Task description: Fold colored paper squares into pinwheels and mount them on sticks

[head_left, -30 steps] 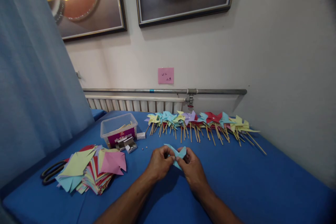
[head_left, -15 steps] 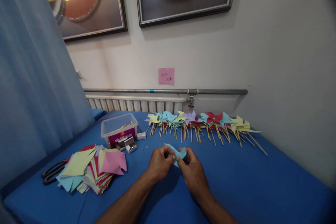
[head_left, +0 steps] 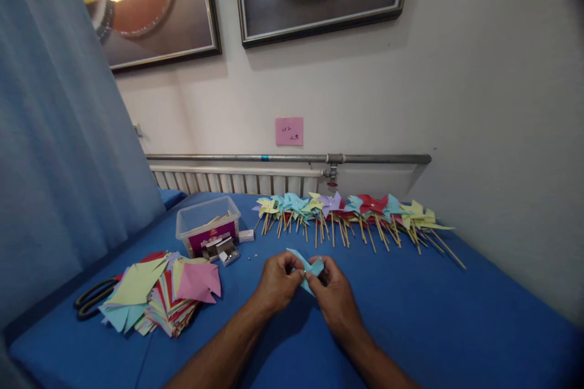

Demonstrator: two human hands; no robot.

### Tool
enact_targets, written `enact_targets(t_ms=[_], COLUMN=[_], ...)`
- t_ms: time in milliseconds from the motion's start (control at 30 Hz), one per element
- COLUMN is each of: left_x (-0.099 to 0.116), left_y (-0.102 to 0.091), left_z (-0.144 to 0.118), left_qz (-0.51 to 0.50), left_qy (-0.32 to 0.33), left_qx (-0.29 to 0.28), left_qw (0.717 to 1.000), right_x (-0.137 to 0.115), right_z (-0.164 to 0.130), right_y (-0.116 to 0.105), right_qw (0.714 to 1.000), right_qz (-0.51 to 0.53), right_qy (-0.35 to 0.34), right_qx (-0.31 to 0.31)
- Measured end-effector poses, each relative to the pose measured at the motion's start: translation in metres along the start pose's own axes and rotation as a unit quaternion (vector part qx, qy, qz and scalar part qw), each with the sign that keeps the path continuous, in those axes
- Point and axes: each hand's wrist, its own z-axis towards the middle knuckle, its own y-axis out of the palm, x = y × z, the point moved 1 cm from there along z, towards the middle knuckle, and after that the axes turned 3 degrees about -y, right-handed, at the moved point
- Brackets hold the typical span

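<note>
Both hands pinch a folded light-blue paper pinwheel head (head_left: 308,268) just above the blue tablecloth (head_left: 433,316).

The left hand (head_left: 276,282) and the right hand (head_left: 334,293) meet fingertip to fingertip, each gripping one side of the paper; its pointed flaps stick out above the fingers. A row of finished multicoloured paper pinwheels on wooden sticks (head_left: 351,216) lies beyond the hands, near the wall. To the left, a clear plastic box with a magenta label (head_left: 207,231) stands near small silver metal parts (head_left: 222,250). A stack of cut coloured paper sheets (head_left: 159,295) lies at far left, beside black-handled scissors (head_left: 91,302).
</note>
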Motion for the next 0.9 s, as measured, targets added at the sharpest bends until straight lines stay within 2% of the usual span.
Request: enact_targets(t_ms=[200,367,533,900], left_x=[-0.004,-0.004,-0.001,-0.002], left_y=[0.002,0.003,0.002,0.006], left_z=[0.001,0.001,0.0,-0.001], left_qz=[-0.017,-0.029,-0.036,-0.07], left_qy=[0.014,0.02,0.027,0.007], left_qx=[0.022,0.017,0.016,0.006], left_qw=[1.0,0.999,0.999,0.998], right_x=[-0.002,0.015,0.03,0.034], right_z=[0.002,0.007,0.012,0.014], right_y=[0.0,0.001,0.002,0.003], right_qw=[0.998,0.993,0.989,0.983], right_qz=[0.06,0.108,0.125,0.152], right_qy=[0.018,0.049,0.078,0.1], right_qx=[-0.005,-0.015,-0.002,-0.001])
